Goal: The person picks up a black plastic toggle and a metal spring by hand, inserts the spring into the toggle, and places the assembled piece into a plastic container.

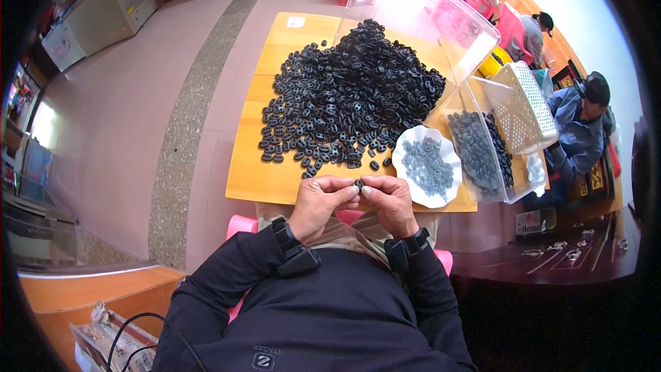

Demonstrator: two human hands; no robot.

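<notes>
Between the fingertips of my left hand (pixel 322 205) and my right hand (pixel 390 201) is a small black oval plastic piece (pixel 359 184). Both hands pinch it just off the near edge of the table, and the fingers cover most of it. Beyond them spreads a big heap of black two-holed oval pieces (pixel 358 89), thinning out toward the left and front. By my right hand stands a white scalloped dish (pixel 446 196) with many tiny grey metallic-looking parts (pixel 428 165) in it; they are too small to name.
A large clear plastic bin (pixel 475 41) lies tipped behind the heap. To the right, a clear box (pixel 506 193) holds more black pieces, beside a white perforated basket (pixel 527 96). A person in blue (pixel 582 127) sits at the right; others sit on pink chairs (pixel 513 27) farther back.
</notes>
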